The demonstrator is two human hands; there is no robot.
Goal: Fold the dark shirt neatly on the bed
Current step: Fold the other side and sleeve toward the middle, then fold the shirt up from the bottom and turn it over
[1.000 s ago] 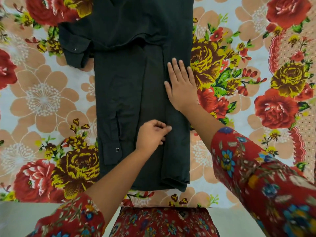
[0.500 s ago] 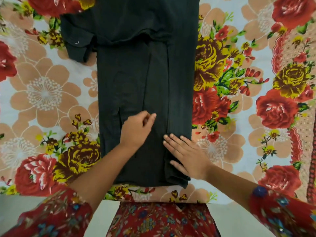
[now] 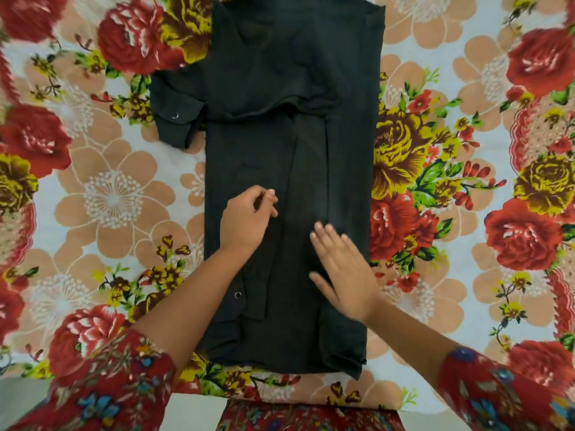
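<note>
- While the shirt (image 3: 289, 144) lies as a long, narrow dark oblong down the middle of the bed (image 3: 115, 197), its cloth looks matte and soft, with lengthwise fold lines and one crosswise ridge in the upper half.
- A cuff (image 3: 174, 126) juts from the shirt's upper left edge, and a small metal snap (image 3: 238, 294) glints on a folded panel low on the left side, just beside the left forearm.
- Big red, yellow and peach flowers on a pale ground are printed all over the bed's cover.
- Left grip (image 3: 249, 219) sits over the shirt's left half, about mid-length, with its fingers curled and the thumb close to the forefinger. It is too blurred to tell whether it pinches cloth or holds nothing.
- Right grip (image 3: 342, 269) lies palm down on the shirt's lower right part, fingers straight and slightly spread, holding nothing.
- A strip of shirt shows between the two.
- At the far end the shirt runs up to the frame's top, so no collar can be made out. The near right corner is bunched in layers.
- Red floral sleeves (image 3: 109, 384) are cut off at the bottom corners.
</note>
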